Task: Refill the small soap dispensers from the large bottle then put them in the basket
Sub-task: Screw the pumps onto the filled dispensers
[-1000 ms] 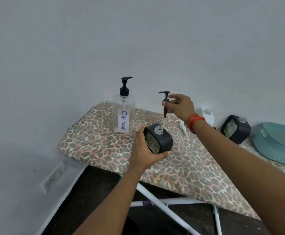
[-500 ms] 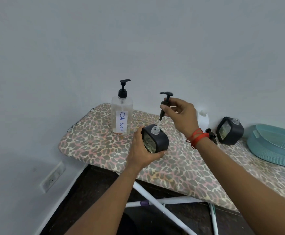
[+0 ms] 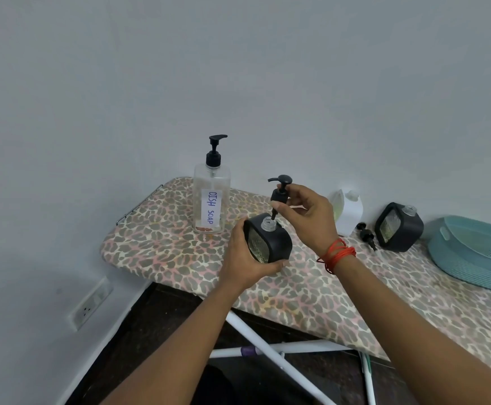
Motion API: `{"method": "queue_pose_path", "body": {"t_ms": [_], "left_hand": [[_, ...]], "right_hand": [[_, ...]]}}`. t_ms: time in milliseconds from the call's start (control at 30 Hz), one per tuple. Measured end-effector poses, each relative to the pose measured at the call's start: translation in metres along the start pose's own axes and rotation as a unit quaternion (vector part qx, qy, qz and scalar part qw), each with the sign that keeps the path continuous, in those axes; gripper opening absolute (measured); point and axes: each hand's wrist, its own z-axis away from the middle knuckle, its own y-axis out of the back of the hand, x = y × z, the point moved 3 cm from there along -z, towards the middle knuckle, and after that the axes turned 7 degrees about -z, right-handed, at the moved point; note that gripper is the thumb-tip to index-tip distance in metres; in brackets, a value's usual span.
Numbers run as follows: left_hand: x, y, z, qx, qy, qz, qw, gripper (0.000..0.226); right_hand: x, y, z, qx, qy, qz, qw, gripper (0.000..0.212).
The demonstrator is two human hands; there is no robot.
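My left hand (image 3: 245, 255) grips the black dispenser (image 3: 269, 239) on the ironing board (image 3: 162, 244), right hand (image 3: 308, 217) pinching the pump (image 3: 279, 195), its stem in the open neck.

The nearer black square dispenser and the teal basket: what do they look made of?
Nearer black square soap dispenser: matte black shell, probably plastic, with a clear ribbed window and threaded clear neck. Teal round basket: likely moulded matte plastic; perforated floor, uniform colour.
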Motion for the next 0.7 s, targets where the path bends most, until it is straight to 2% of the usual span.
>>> {"method": "queue_pose_path", "body": {"t_ms": [100, 233, 467, 700], "left_hand": [[0.010, 0.003, -0.003, 0.003, -0.016, 0.000, 1.000, 0.109], [0.039, 0.010, -0.004, -0.003, -0.051, 0.006, 0.999, 0.109], [0.120, 0.042, 0.007, 0.011, -0.104, 0.063, 0.992, 0.107], [0.213, 0.080, 0.033, 0.016, -0.159, 0.110, 0.981, 0.090]], "right_hand": [[-0.006, 0.003, 0.001, -0.015, 0.002, 0.005, 1.000, 0.031], [-0.034, 0.018, 0.005, -0.024, 0.024, 0.018, 0.999, 0.028], [-0.129, 0.069, 0.011, -0.011, 0.073, 0.028, 0.997, 0.027], [-0.207, 0.100, 0.031, -0.049, 0.072, 0.060, 0.994, 0.024]]}}
